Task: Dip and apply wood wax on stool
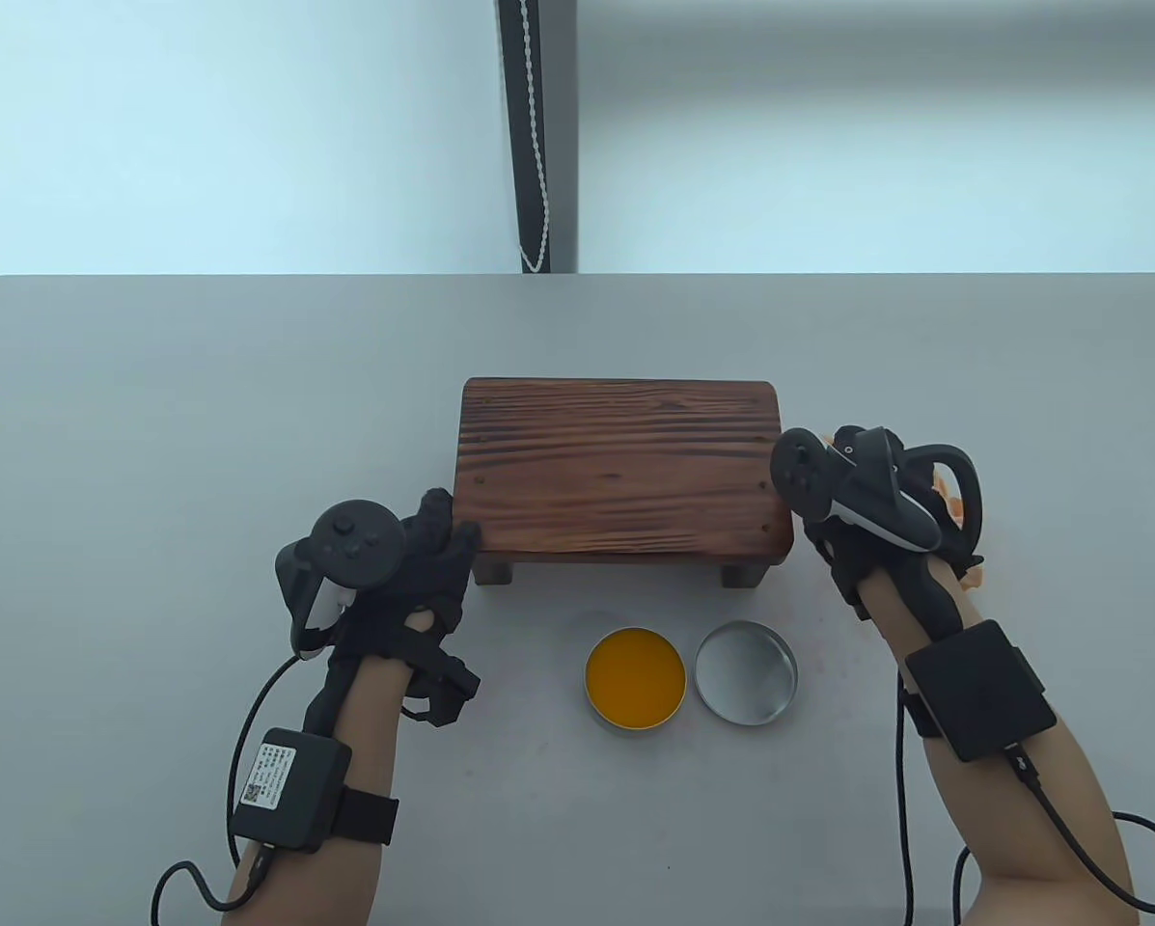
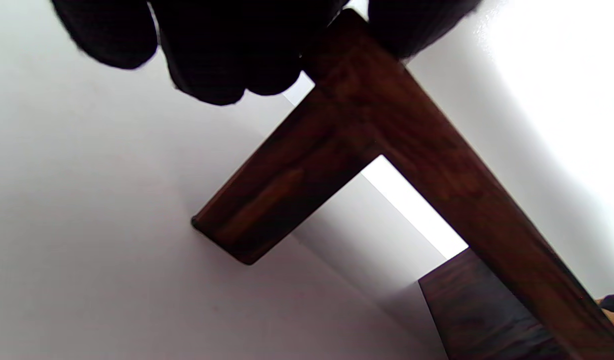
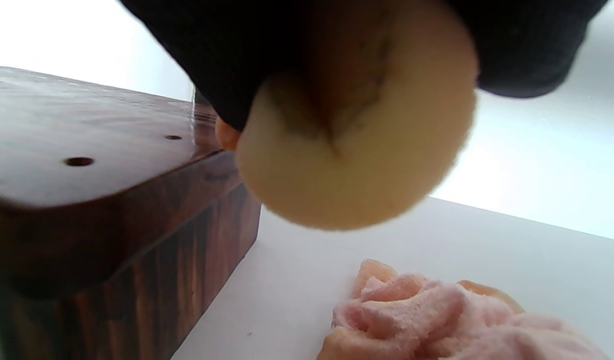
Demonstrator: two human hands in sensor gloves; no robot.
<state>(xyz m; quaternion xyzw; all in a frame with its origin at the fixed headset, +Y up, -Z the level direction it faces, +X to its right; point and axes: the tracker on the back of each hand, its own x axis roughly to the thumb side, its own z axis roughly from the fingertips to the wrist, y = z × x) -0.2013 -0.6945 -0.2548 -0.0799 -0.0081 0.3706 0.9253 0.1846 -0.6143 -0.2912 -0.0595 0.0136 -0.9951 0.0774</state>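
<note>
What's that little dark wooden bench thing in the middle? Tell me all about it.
The dark brown wooden stool is a low rectangle with streaky grain, rounded corners, small holes near its ends and short legs. It stands upright on the grey table, behind an open tin of orange wax. The left hand grips its near-left corner.

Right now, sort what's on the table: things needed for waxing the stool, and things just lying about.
For the job:
stool, left hand at its corner
open tin of wax
round sponge, gripped by right hand

Lying about:
tin lid
pink cloth
</note>
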